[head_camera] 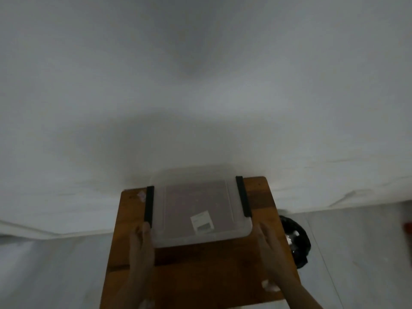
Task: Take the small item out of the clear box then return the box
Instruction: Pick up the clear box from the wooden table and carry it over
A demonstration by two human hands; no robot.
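The clear box [200, 206] lies flat on the wooden table [200, 268], lid on, with a black latch on each side and a white label on the lid. Its far edge reaches the wall. My left hand [142, 241] lies along the box's front left corner, fingertips touching below the left latch [149, 206]. My right hand [268, 241] is stretched out beside the front right corner, just off the plastic. Both hands have straight fingers and wrap around nothing. A small pale item [270, 286] lies on the table by my right wrist. The picture is dim and blurred.
A white wall [200, 85] rises directly behind the table. A black bin with a bag [294, 241] stands on the floor to the table's right. Another pale spot [146, 304] sits at the table's near left edge, and a pale patch [141, 195] at its far left.
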